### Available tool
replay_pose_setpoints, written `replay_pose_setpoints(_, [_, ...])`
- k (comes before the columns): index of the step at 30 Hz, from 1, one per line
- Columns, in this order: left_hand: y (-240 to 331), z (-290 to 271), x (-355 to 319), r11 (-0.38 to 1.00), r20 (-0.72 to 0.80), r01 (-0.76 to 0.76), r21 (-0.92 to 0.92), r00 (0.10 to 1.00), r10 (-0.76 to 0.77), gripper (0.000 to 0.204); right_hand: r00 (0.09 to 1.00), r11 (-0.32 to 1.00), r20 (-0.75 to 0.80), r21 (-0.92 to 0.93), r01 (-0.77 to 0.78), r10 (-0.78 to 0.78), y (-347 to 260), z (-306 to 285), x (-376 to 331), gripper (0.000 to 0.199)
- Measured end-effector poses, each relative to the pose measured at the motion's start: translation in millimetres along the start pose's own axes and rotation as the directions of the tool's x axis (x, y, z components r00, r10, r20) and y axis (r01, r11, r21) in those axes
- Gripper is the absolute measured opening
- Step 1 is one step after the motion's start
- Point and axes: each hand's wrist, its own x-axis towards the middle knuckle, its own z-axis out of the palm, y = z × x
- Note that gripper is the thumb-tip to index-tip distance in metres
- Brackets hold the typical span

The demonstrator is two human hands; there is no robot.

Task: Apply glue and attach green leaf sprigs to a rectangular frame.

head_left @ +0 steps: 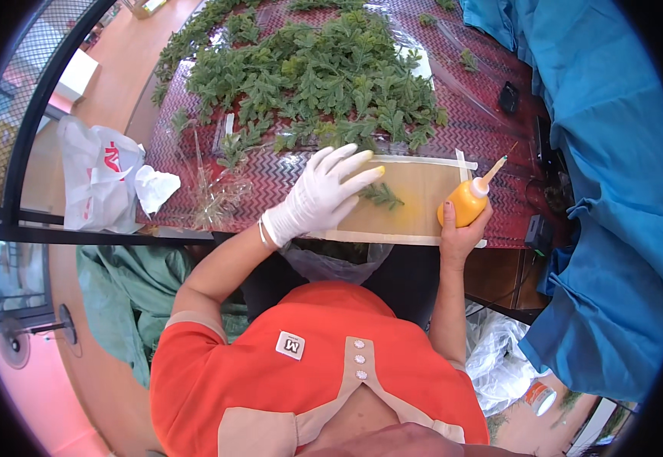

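a green sprig [382, 196] is pinned to the taped board [415, 217] by the gloved left hand [320, 194], fingers spread wide; an orange squeeze bottle [466, 200] is gripped in the bare right hand [462, 231].

A taped-down sheet [423, 199] lies at the table's [491, 137] near edge, a sprig [382, 196] on its left part under the left hand [318, 196]. The squeeze bottle [466, 202], in the right hand [459, 232], sits at the sheet's 3 o'clock edge. The heap of sprigs [316, 76] lies at 12 o'clock behind the sheet; a plastic bag [99, 186] is at 9 o'clock, off the table
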Motion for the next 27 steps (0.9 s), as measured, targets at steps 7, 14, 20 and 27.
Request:
replay_pose_setpoints(7, [70, 29, -30, 0.925, 0.022, 0.374, -0.07, 0.927, -0.373, 0.066, 0.995, 0.997, 0.055, 0.011, 0.082, -0.082, -6, -5, 4, 0.072])
replay_pose_setpoints(14, [74, 56, -32, 0.913, 0.038, 0.405, 0.039, 0.913, -0.407, 0.063, 0.965, 0.999, 0.259, 0.035, 0.037, -0.045, -22, -32, 20, 0.075])
replay_pose_setpoints(20, [72, 59, -36, 0.897, 0.072, 0.438, 0.066, 0.894, -0.442, 0.062, 0.771, 0.961, 0.636, -0.188, 0.202, -0.038, -72, -80, 41, 0.075])
replay_pose_setpoints(27, [71, 61, -38, 0.887, 0.093, 0.461, 0.028, 0.882, -0.461, 0.061, 0.597, 0.717, 0.802, -0.423, 0.554, 0.012, -115, -97, 63, 0.074])
